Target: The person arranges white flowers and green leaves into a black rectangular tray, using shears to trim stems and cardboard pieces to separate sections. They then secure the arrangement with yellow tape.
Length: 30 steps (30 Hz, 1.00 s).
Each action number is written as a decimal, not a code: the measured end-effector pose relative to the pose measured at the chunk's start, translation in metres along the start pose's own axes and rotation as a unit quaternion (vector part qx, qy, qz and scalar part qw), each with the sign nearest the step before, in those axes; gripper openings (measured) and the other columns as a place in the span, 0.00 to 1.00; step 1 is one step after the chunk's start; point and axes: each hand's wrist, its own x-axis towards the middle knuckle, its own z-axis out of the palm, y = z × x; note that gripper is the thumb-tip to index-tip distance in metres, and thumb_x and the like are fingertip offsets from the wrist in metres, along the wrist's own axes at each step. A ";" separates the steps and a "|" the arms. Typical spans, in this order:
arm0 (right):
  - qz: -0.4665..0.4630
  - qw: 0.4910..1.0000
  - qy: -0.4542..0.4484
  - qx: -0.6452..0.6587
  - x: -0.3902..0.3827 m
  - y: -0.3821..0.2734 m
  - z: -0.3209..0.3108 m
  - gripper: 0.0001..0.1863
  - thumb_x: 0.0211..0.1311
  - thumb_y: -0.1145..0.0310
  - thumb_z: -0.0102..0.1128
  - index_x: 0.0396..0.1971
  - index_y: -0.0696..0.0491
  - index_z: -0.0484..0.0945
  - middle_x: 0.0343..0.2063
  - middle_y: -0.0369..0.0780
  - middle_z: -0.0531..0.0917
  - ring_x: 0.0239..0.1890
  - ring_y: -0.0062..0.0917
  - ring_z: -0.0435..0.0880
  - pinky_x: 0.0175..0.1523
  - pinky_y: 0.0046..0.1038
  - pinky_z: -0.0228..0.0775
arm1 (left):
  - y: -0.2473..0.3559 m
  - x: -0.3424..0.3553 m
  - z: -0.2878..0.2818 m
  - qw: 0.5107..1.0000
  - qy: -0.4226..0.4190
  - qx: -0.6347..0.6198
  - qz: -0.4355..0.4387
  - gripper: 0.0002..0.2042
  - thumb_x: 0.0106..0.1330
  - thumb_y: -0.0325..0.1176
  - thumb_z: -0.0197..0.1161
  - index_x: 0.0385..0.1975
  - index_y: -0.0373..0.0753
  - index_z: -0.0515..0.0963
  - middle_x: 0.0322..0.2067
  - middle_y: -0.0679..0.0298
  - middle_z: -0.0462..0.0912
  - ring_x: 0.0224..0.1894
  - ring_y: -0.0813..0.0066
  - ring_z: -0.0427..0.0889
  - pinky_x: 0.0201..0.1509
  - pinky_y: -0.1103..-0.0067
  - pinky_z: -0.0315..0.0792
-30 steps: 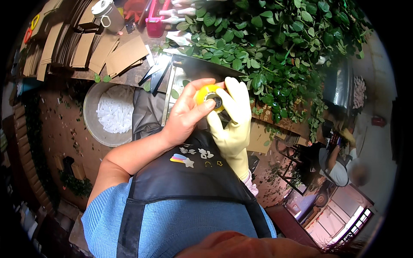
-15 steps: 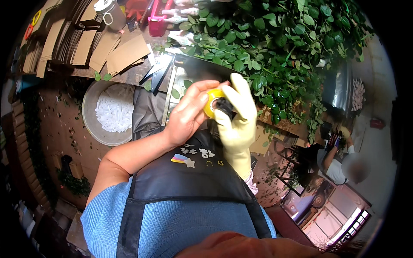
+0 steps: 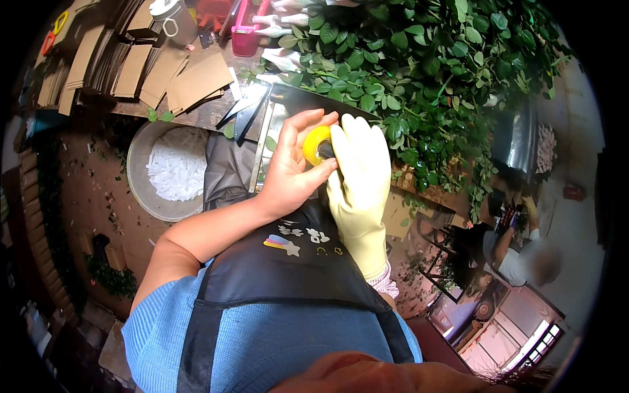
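In front of my chest, both hands meet at what looks like a roll of yellow tape (image 3: pixel 312 145) with a black part (image 3: pixel 325 151) at its middle. My bare left hand (image 3: pixel 293 165) grips the roll from the left, its fingers curved behind and its thumb across the lower edge. On the other side, my right hand (image 3: pixel 358 171), in a pale yellow rubber glove, presses against the roll and black part with fingers straight and close together. The glove hides part of the black piece. Just beyond my hands lies a metal-edged tray or panel (image 3: pixel 263 133).
Scissors (image 3: pixel 245 116) with dark handles lie beside cardboard pieces (image 3: pixel 198 83). A round tub (image 3: pixel 136 177) of white strips stands left. Leafy stems (image 3: pixel 419 72) cover the bench at right. A pink container (image 3: pixel 246 40) and lidded cup (image 3: pixel 175 25) stand behind. Another person (image 3: pixel 514 265) works far right.
The roll has turned and shifted slightly left. My gloved fingers have straightened from a curved grip and now lie along its right side. My left thumb has come forward over its lower edge.
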 end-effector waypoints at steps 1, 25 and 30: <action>-0.001 1.000 0.004 0.000 -0.001 0.000 0.001 0.27 0.54 0.76 0.64 0.57 0.62 0.79 0.58 0.53 0.81 0.61 0.51 0.79 0.69 0.53 0.64 | -0.001 0.000 0.000 1.000 0.003 -0.006 0.000 0.36 0.66 0.12 0.60 0.71 0.41 0.55 0.71 0.49 0.64 0.74 0.64 0.65 0.76 0.69 0.60; 0.115 0.949 0.015 0.293 -0.014 0.004 0.005 0.37 0.61 0.62 0.71 0.65 0.67 0.69 0.62 0.56 0.77 0.66 0.51 0.74 0.73 0.46 0.60 | 0.020 -0.007 -0.012 0.948 -0.012 -0.165 -0.271 0.17 0.80 0.36 0.52 0.63 0.37 0.68 0.58 0.59 0.76 0.61 0.71 0.76 0.69 0.72 0.68; 0.226 0.847 0.027 0.480 -0.021 -0.011 0.006 0.29 0.68 0.76 0.61 0.67 0.67 0.68 0.63 0.53 0.77 0.67 0.39 0.76 0.71 0.37 0.65 | 0.003 -0.022 -0.011 0.991 -0.063 -0.026 -0.112 0.18 0.74 0.27 0.58 0.61 0.37 0.67 0.57 0.65 0.74 0.59 0.77 0.74 0.67 0.77 0.67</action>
